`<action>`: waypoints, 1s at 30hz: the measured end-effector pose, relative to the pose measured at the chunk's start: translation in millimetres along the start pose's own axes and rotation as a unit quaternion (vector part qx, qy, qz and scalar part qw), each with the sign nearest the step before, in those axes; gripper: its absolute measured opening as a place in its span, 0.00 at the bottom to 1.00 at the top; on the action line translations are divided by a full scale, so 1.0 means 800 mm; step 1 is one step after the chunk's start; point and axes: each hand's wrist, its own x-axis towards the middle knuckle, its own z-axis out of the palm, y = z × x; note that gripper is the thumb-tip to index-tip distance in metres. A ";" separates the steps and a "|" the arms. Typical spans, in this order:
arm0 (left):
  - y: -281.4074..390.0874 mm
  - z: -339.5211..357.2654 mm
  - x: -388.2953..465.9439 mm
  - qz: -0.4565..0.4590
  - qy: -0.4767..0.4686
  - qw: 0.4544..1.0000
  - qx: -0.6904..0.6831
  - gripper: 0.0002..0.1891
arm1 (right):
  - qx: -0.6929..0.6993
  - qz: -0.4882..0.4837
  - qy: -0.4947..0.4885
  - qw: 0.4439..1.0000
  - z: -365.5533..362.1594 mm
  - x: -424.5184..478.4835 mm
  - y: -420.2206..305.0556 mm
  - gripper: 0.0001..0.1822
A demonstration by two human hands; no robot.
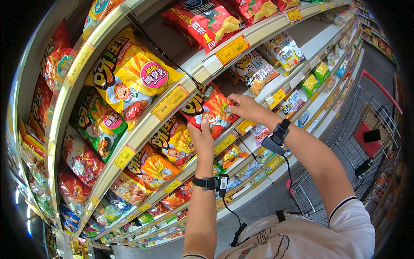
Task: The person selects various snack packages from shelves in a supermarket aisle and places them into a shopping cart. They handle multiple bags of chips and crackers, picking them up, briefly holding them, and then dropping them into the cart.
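A red snack bag point(210, 108) with a cartoon chef on its front sits on a middle shelf, between my two hands. My left hand point(202, 136) grips its lower edge, thumb on the front and the other fingers mostly hidden. At the right side of the same bag, my right hand point(244, 106) pinches the edge between thumb and fingers. To the left, a yellow snack bag point(173, 140) of similar design leans close by my left hand. A white snack bag point(255, 73) with a panda print stands beyond my right hand. Both wrists wear black straps with cabled devices.
A larger yellow bag point(132, 77) and red chip bags point(207, 24) fill shelves above. The shelf's front rail point(223, 140) with yellow price tags runs below my hands. A wire shopping cart point(323, 181) stands at right, a dark phone point(372, 136) on it.
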 end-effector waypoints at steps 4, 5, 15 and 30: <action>-0.002 -0.008 -0.007 0.021 -0.032 0.999 0.031 0.27 | -0.037 0.000 0.006 0.999 0.001 -0.006 0.003 0.24; -0.017 -0.007 -0.008 0.032 -0.015 0.999 0.037 0.30 | -0.038 0.000 0.007 0.999 0.000 -0.007 0.004 0.26; 0.008 -0.024 -0.038 -0.022 -0.094 0.982 0.164 0.47 | -0.062 0.001 0.003 0.998 0.001 -0.014 -0.001 0.22; 0.017 -0.047 -0.056 0.115 -0.106 0.979 0.132 0.22 | 0.103 0.009 -0.008 0.995 0.035 -0.040 -0.055 0.15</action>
